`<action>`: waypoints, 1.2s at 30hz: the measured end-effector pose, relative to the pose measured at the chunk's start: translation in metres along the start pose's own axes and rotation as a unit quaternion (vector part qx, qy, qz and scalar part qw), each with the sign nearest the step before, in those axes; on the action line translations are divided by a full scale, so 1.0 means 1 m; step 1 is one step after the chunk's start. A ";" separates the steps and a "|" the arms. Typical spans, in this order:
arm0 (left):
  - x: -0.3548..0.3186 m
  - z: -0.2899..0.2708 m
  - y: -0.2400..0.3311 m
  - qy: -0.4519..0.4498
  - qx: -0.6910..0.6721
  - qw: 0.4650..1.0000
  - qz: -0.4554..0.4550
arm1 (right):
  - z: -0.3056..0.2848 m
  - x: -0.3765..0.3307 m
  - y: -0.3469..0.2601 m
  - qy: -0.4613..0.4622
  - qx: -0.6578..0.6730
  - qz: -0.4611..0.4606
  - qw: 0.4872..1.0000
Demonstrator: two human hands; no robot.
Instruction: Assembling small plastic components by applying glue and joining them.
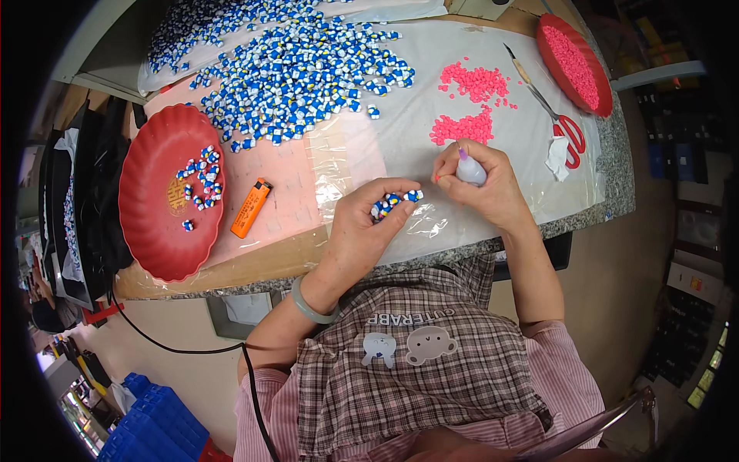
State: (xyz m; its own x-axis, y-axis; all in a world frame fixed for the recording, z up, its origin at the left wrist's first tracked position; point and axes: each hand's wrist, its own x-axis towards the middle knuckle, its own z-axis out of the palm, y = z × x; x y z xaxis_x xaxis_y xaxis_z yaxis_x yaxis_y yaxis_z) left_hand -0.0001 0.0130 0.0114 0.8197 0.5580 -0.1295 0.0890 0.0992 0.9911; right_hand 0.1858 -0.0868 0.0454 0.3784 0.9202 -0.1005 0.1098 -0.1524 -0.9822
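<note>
My left hand (366,223) is closed round several small blue-and-white figurines (381,208), with one figurine (413,195) pinched at the thumb and forefinger tips. Facing it a short way to the right, my right hand (485,185) grips a small squeeze bottle (471,169) with a purple tip. A tiny pink piece (437,179) shows at that hand's fingertips, apart from the figurine. Just beyond the right hand lie two loose clusters of pink pieces, the nearer pile (464,125) and the farther pile (475,82).
A large heap of blue-and-white figurines (300,77) covers the far left. Left of my hands are a red scalloped dish (158,231) with several figurines and an orange lighter (251,208). At right: red-handled scissors (568,138), a crumpled tissue (557,159), a red bowl (606,104) of pink pieces.
</note>
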 end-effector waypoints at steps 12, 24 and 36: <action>-0.001 0.007 0.006 0.020 0.110 0.987 0.114 | 0.015 -0.016 -0.003 -0.026 -0.092 -0.003 0.995; -0.004 0.009 0.007 0.024 0.144 0.981 0.126 | 0.015 -0.016 -0.006 -0.043 -0.115 0.025 0.992; -0.005 0.010 0.005 0.033 0.179 0.972 0.148 | 0.014 -0.015 0.001 -0.031 -0.138 0.014 0.990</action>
State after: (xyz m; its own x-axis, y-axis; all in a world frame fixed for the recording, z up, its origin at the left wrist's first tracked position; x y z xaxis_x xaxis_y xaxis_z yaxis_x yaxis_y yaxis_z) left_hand 0.0020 0.0029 0.0178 0.8023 0.5711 0.1734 0.0560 -0.3612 0.9308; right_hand 0.1672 -0.0957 0.0440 0.3293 0.9330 -0.1452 0.3504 -0.2635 -0.8988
